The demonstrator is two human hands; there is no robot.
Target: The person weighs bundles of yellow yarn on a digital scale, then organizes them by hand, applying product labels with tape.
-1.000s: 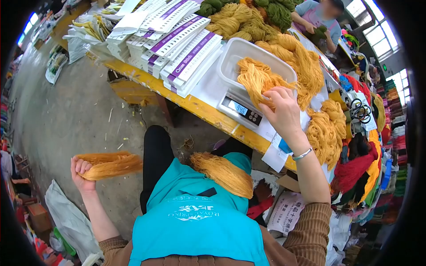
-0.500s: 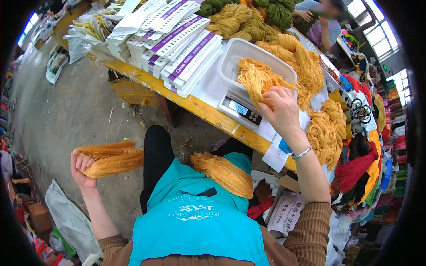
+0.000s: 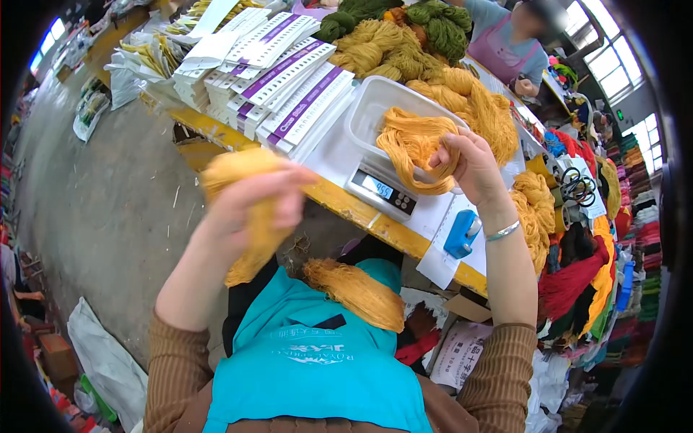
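Yarn bundle (image 3: pixel 245 209) in left hand (image 3: pixel 249 206), seemingly.

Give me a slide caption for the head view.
Left hand grips a yellow yarn bundle; right hand holds yarn over the scale tray.

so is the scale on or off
On. The scale's display is lit with digits, though they are too small to read. The white tub on it holds yellow yarn, gripped by the right hand.
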